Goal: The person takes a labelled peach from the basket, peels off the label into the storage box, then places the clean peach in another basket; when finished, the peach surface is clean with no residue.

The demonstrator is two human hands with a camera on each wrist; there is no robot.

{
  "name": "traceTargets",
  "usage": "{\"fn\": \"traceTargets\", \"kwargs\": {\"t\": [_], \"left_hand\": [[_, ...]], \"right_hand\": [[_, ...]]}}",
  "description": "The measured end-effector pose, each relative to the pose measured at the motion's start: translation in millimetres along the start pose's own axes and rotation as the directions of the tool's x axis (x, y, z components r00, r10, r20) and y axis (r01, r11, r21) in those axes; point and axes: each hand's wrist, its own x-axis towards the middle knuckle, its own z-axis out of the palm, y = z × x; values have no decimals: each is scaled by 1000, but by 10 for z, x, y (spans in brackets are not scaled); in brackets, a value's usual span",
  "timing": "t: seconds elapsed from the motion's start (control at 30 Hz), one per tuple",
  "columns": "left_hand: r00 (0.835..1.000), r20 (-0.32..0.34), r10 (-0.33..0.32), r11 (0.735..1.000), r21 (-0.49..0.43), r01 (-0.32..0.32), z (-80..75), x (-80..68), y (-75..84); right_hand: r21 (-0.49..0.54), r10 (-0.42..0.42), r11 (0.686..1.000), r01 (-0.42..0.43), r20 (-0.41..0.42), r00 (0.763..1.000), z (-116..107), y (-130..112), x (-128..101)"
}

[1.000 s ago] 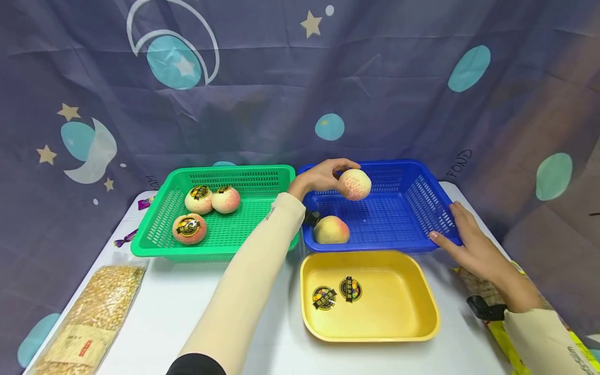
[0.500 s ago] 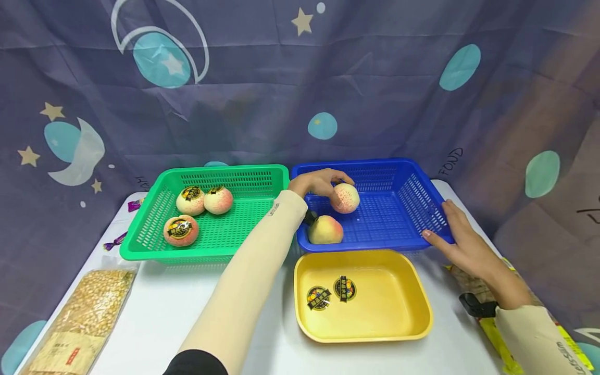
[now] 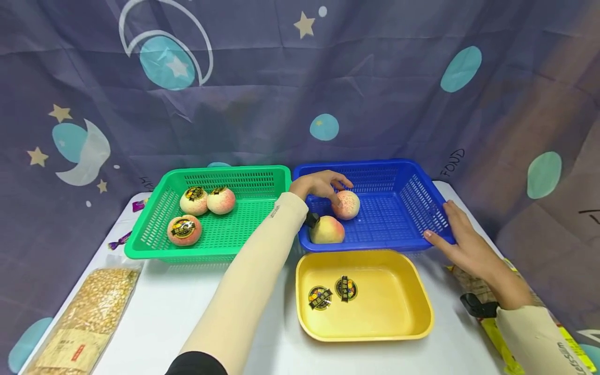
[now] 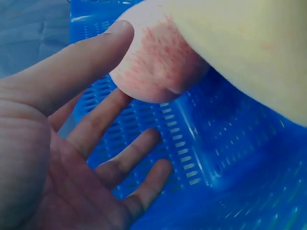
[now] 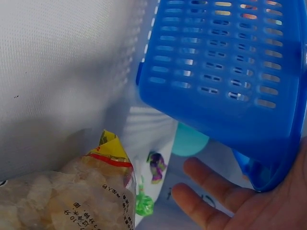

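My left hand (image 3: 321,186) reaches into the left part of the blue basket (image 3: 398,243). Its thumb and index finger rest at the near side of a speckled pink peach (image 3: 348,205), which sits low in the basket; the other fingers are spread, as the left wrist view shows. A yellow-red peach (image 3: 328,230) lies in front of it, close by the wrist. At the basket's right front corner, my right hand (image 3: 469,245) holds the rim, thumb over the edge and fingers outside. The right wrist view shows its two visible fingers (image 5: 218,189) fairly straight below the rim.
Left of the blue basket stands a green basket (image 3: 206,254) with three stickered peaches (image 3: 184,229). A yellow tray (image 3: 375,333) with two round stickers is in front. A corn kernel bag (image 3: 89,312) lies left; another bag (image 5: 72,201) lies by the right forearm.
The left hand has lowered the speckled peach into the blue basket, and its fingers have loosened from it. The peach has turned to show more pink. The right hand stays at the rim.
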Motion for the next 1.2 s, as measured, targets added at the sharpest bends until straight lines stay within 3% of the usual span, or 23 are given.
{"fn": "traceTargets", "kwargs": {"t": [0.33, 0.57, 0.73, 0.83, 0.93, 1.07, 1.2], "left_hand": [[998, -23, 65, 995, 81, -63, -51, -172, 95], [991, -35, 127, 981, 152, -121, -64, -420, 271], [976, -66, 207, 959, 209, -189, -29, -786, 373], [962, -104, 252, 952, 206, -227, 17, -1037, 336], [945, -169, 279, 947, 214, -241, 66, -1290, 242], [918, -294, 265, 952, 231, -201, 104, -1628, 40], [873, -435, 220, 970, 190, -150, 134, -1995, -195]], "right_hand": [[1, -12, 1000, 12, -11, 1000, 24, 11, 1], [3, -17, 1000, 17, -18, 1000, 36, 24, -8], [-11, -17, 1000, 17, -20, 1000, 33, 30, -5], [-5, -28, 1000, 27, -26, 999, 34, 36, -3], [-3, -24, 1000, 23, -27, 999, 37, 42, -5], [-3, -18, 1000, 18, -31, 999, 41, 48, -1], [-5, -20, 1000, 19, -34, 999, 59, 50, 11]]}}
